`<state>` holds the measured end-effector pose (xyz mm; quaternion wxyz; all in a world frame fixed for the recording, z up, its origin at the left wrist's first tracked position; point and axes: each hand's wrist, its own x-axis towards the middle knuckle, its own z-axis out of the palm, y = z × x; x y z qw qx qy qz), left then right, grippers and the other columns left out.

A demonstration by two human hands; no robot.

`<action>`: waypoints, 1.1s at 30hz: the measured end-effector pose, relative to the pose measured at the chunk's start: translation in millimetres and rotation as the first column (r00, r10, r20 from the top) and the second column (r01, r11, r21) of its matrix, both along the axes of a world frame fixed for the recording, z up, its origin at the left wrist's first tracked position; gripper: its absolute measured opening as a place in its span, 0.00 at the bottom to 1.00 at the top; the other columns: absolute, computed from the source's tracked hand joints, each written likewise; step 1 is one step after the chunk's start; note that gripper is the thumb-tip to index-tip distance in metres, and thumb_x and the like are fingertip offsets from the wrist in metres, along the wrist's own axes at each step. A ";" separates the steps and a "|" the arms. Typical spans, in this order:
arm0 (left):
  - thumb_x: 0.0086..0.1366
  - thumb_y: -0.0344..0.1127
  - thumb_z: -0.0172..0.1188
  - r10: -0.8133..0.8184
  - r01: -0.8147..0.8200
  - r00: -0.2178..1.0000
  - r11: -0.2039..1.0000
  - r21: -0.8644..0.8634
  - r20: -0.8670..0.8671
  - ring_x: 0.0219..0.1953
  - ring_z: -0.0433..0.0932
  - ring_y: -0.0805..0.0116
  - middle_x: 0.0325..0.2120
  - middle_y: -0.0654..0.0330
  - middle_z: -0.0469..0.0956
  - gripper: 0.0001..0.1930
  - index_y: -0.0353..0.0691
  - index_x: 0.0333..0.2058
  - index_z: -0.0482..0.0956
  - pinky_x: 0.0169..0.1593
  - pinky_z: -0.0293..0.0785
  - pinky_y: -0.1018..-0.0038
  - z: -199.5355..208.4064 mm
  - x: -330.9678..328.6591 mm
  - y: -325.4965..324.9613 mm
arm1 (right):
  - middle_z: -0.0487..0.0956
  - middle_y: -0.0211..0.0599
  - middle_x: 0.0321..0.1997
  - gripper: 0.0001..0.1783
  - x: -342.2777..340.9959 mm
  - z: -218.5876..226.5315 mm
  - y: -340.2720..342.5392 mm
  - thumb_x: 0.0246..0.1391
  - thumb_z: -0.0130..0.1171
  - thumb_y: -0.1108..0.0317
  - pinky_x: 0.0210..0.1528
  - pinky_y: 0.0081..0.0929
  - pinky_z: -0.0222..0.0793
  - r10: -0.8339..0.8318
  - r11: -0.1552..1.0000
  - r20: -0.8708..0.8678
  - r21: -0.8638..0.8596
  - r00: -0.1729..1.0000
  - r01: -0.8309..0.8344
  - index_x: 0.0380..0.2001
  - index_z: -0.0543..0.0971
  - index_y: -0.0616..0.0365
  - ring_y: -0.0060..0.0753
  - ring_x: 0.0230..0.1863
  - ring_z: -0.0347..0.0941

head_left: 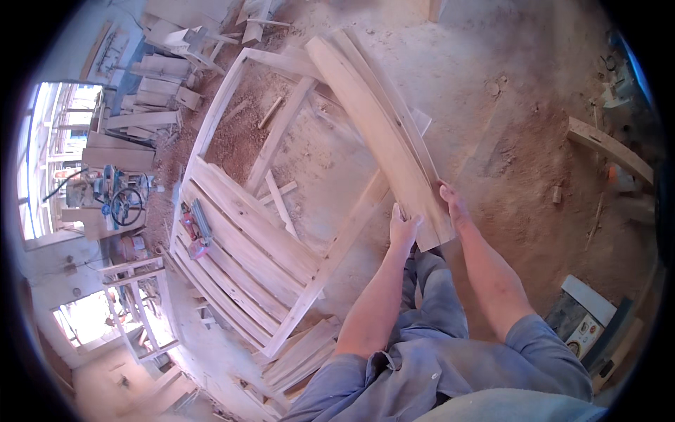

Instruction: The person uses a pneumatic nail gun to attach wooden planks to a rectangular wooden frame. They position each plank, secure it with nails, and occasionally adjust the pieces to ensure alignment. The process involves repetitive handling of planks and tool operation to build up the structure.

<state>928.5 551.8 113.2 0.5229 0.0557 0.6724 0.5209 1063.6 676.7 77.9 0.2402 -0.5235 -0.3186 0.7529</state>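
A wide, pale wooden plank (pixel 376 126) slants away from me, its near end just in front of my legs. My left hand (pixel 405 229) grips its left edge near that end, thumb on top and the other fingers mostly hidden. On the opposite edge my right hand (pixel 455 204) is closed against the wood. A second, narrower board (pixel 383 88) shows along the plank's right side; whether my right hand also holds it I cannot tell. Beneath and to the left lies a large wooden frame (pixel 351 221), partly filled with slats (pixel 246 221).
A red and grey power tool (pixel 196 228) rests on the slats. Stacked planks (pixel 158 88) and a blue machine with a wheel (pixel 125 204) stand at the left. More boards (pixel 306 355) lie below the frame. A curved timber (pixel 610 150) is at the right, on the dusty floor.
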 end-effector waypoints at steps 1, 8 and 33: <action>0.53 0.31 0.70 0.020 -0.021 0.999 0.999 -0.024 -0.030 0.57 0.77 0.60 0.53 0.48 0.77 0.44 0.28 0.66 0.57 0.57 0.74 0.69 3.8 0.0 20.8 | 0.81 0.37 0.55 0.33 11.2 -19.8 10.1 0.55 0.65 0.67 0.57 0.24 0.69 -0.020 0.999 0.055 0.027 0.998 0.019 0.65 0.72 0.58 0.27 0.57 0.73; 0.53 0.38 0.66 -0.163 0.126 0.976 0.965 -0.230 -0.148 0.55 0.76 0.49 0.52 0.43 0.77 0.36 0.30 0.60 0.68 0.59 0.72 0.60 3.5 -15.6 54.1 | 0.83 0.39 0.33 0.35 -3.7 26.7 -16.8 0.51 0.64 0.77 0.41 0.32 0.75 -0.152 0.890 0.659 0.416 0.736 -0.189 0.64 0.71 0.50 0.29 0.32 0.79; 0.64 0.28 0.64 -0.156 0.065 0.737 0.985 0.161 0.658 0.39 0.79 0.69 0.39 0.60 0.82 0.14 0.36 0.48 0.78 0.41 0.75 0.71 87.9 -86.4 6.8 | 0.70 0.24 0.21 0.10 73.5 228.7 -179.1 0.59 0.60 0.69 0.25 0.16 0.55 -0.423 0.767 0.750 0.596 0.509 -0.240 0.41 0.75 0.63 0.12 0.23 0.63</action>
